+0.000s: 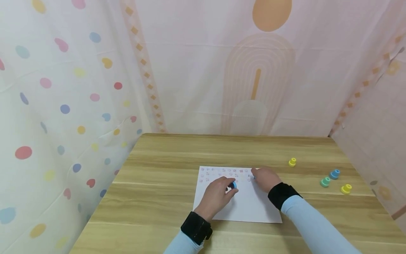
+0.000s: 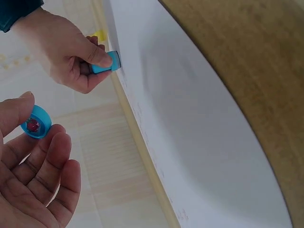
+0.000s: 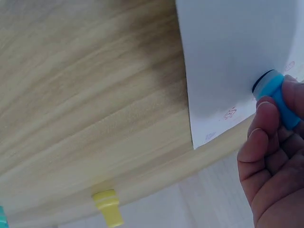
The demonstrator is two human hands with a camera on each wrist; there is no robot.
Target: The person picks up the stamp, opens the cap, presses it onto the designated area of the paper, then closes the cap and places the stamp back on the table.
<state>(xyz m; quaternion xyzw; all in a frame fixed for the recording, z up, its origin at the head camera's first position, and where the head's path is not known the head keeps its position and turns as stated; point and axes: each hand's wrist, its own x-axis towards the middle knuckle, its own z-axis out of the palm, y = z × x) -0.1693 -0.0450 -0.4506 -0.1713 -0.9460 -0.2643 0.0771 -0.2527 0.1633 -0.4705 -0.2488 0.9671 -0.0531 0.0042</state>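
My right hand [image 1: 267, 179] grips a blue stamp [image 3: 274, 92] by its handle near the far right part of the white sheet [image 1: 241, 208]. The stamp's dark-edged face is down at the paper; whether it touches cannot be told for sure. Small red and purple prints [image 1: 234, 170] run in rows along the sheet's far edge. Above the sheet, my left hand [image 1: 215, 197] pinches a round blue cap [image 2: 37, 122] between thumb and finger. The cap's hollow side, with a red mark inside, faces the left wrist camera. The other left fingers are loosely bent.
Right of the sheet stand several small stamps: a yellow stamp [image 1: 292, 162] farther back, then a green stamp [image 1: 325, 182], a blue stamp [image 1: 334, 174] and another yellow stamp [image 1: 346, 189]. The wooden table [image 1: 152, 197] meets patterned curtains [image 1: 196, 88] behind and at the sides.
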